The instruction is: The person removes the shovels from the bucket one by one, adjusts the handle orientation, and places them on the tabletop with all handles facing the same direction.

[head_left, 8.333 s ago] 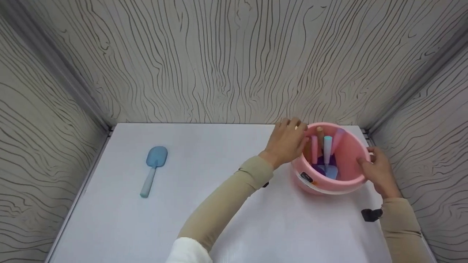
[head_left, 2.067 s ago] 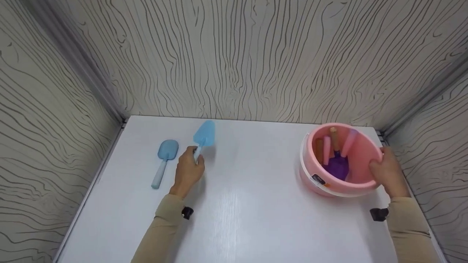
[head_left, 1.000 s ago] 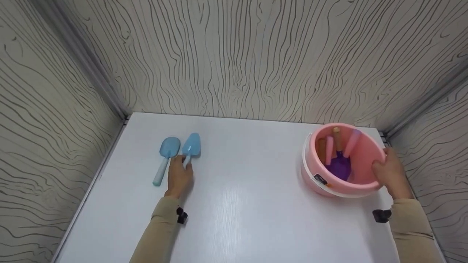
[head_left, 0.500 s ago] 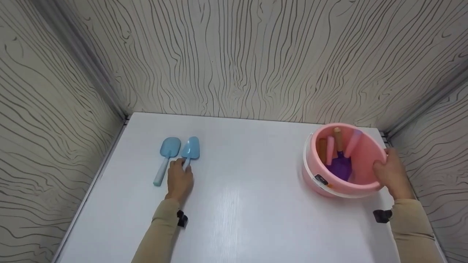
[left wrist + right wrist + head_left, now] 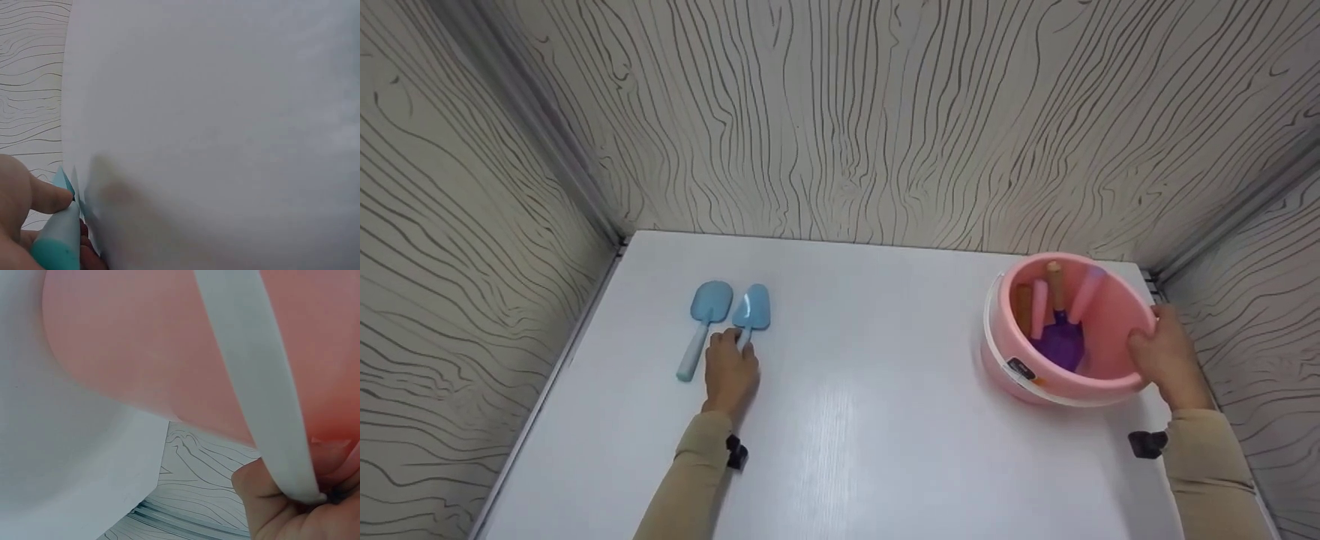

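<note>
My left hand [image 5: 730,375] pinches the pale handle of a light blue toy trowel [image 5: 752,309]; in the left wrist view its teal-ended handle [image 5: 59,242] lies between thumb and fingers. The trowel's blade is right over the white table, pointing away from me. Just left of it lies a light blue toy shovel [image 5: 711,301] with a rounded blade. My right hand [image 5: 1170,360] grips the rim of a tilted pink bucket [image 5: 1117,322] at its right side. In the right wrist view, the bucket's white bail handle [image 5: 253,377] passes close by that hand.
Inside the bucket are a purple shovel [image 5: 1060,346] with a wooden handle, a pink handle [image 5: 1039,309], a pink-lilac handle [image 5: 1087,292] and a brown handle [image 5: 1023,307]. The white table [image 5: 870,375] is walled in by wood-patterned panels [image 5: 840,120].
The left hand has taken the trowel out of the bucket, carried it left and lowered it beside the shovel. Lately it has shifted slightly toward me. The right hand stays on the bucket.
</note>
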Demonstrator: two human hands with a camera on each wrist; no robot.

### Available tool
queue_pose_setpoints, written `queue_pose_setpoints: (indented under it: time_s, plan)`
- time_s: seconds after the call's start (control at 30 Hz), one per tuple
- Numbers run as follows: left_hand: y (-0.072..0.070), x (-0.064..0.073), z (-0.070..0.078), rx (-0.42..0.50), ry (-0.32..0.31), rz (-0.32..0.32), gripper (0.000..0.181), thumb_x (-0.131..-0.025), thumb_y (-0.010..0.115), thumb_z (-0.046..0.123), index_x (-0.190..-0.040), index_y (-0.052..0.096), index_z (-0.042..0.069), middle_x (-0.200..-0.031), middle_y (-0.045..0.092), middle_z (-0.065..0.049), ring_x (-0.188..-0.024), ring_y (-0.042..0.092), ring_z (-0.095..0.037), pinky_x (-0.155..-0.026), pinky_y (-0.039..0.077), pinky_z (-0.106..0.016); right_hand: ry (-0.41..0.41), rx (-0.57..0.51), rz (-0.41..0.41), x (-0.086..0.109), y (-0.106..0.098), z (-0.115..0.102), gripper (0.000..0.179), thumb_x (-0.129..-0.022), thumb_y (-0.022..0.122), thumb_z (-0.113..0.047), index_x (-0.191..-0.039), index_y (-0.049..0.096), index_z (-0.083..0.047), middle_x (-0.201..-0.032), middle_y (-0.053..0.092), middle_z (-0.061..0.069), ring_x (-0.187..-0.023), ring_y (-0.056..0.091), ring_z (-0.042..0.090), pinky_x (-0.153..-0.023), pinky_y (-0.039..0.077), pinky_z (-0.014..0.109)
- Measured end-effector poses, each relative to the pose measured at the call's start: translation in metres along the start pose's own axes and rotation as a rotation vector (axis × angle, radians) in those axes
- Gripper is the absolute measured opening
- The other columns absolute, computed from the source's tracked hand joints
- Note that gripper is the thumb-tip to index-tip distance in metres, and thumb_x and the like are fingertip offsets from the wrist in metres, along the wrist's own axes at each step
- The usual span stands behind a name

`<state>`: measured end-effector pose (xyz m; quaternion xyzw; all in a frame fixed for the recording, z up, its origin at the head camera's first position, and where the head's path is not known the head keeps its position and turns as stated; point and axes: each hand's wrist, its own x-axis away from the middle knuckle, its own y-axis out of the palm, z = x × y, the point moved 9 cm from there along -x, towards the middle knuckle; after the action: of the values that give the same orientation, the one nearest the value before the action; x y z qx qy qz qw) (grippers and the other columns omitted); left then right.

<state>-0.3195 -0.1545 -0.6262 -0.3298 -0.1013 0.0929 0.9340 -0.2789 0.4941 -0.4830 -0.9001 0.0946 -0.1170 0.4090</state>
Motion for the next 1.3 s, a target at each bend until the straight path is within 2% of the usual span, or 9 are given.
queue_pose_setpoints:
  time_s: [0.2, 0.4, 0.53, 0.8, 1.03, 1.17, 1.3]
  plan:
    - [0.003, -0.001, -0.003, -0.013, -0.010, 0.001, 0.041, -0.112, 0.052, 0.019, -0.148, 0.052, 0.000, -0.129, 0.053, -0.014, -0.122, 0.054, -0.032, -0.108, 0.052, -0.052, 0.003, -0.001, -0.011, -0.002, 0.001, 0.000, 0.059, -0.106, 0.040, -0.012, -0.153, 0.020, 0.019, -0.125, 0.048, 0.044, -0.087, 0.063, 0.032, -0.061, 0.054, 0.032]
    - [0.005, -0.003, -0.005, -0.009, -0.020, 0.030, 0.040, -0.110, 0.054, 0.018, -0.145, 0.056, -0.002, -0.127, 0.056, -0.015, -0.120, 0.055, -0.033, -0.105, 0.052, -0.052, -0.038, -0.003, 0.009, -0.002, -0.002, 0.001, 0.056, -0.104, 0.041, -0.007, -0.148, 0.023, 0.022, -0.126, 0.047, 0.048, -0.096, 0.061, 0.043, -0.062, 0.050, 0.029]
    - [0.006, -0.003, -0.007, 0.000, -0.040, 0.030, 0.040, -0.109, 0.056, 0.019, -0.144, 0.057, 0.000, -0.125, 0.056, -0.013, -0.118, 0.056, -0.031, -0.105, 0.053, -0.051, -0.031, -0.010, -0.001, -0.002, -0.001, 0.002, 0.057, -0.104, 0.040, -0.007, -0.149, 0.021, 0.022, -0.127, 0.046, 0.048, -0.097, 0.062, 0.043, -0.062, 0.052, 0.029]
    - [0.001, 0.000, -0.005, -0.022, -0.038, 0.040, 0.040, -0.108, 0.059, 0.019, -0.144, 0.057, 0.000, -0.127, 0.058, -0.014, -0.120, 0.058, -0.033, -0.107, 0.052, -0.055, -0.034, -0.006, 0.000, -0.004, -0.001, 0.000, 0.059, -0.104, 0.041, -0.008, -0.150, 0.021, 0.023, -0.127, 0.045, 0.049, -0.099, 0.061, 0.047, -0.064, 0.051, 0.031]
    - [-0.004, -0.001, -0.007, -0.029, -0.062, 0.055, 0.043, -0.109, 0.060, 0.026, -0.145, 0.056, 0.003, -0.130, 0.058, -0.012, -0.122, 0.060, -0.032, -0.110, 0.051, -0.054, -0.018, 0.000, -0.006, -0.003, 0.000, -0.001, 0.056, -0.105, 0.041, -0.010, -0.149, 0.022, 0.020, -0.125, 0.047, 0.046, -0.090, 0.063, 0.036, -0.060, 0.053, 0.030]
    - [-0.009, 0.000, -0.001, -0.049, -0.043, 0.090, 0.047, -0.109, 0.060, 0.031, -0.146, 0.054, 0.003, -0.134, 0.056, -0.013, -0.124, 0.059, -0.032, -0.112, 0.049, -0.055, -0.015, 0.002, -0.013, -0.003, 0.001, 0.000, 0.056, -0.106, 0.040, -0.010, -0.149, 0.022, 0.020, -0.123, 0.048, 0.044, -0.085, 0.063, 0.031, -0.059, 0.053, 0.031]
    - [-0.014, 0.001, 0.017, -0.053, 0.016, 0.112, 0.049, -0.109, 0.059, 0.034, -0.146, 0.051, 0.003, -0.137, 0.053, -0.014, -0.127, 0.054, -0.033, -0.112, 0.045, -0.056, -0.034, 0.003, 0.004, -0.004, 0.000, 0.000, 0.055, -0.104, 0.041, -0.008, -0.147, 0.024, 0.020, -0.122, 0.048, 0.044, -0.085, 0.061, 0.032, -0.059, 0.051, 0.031]
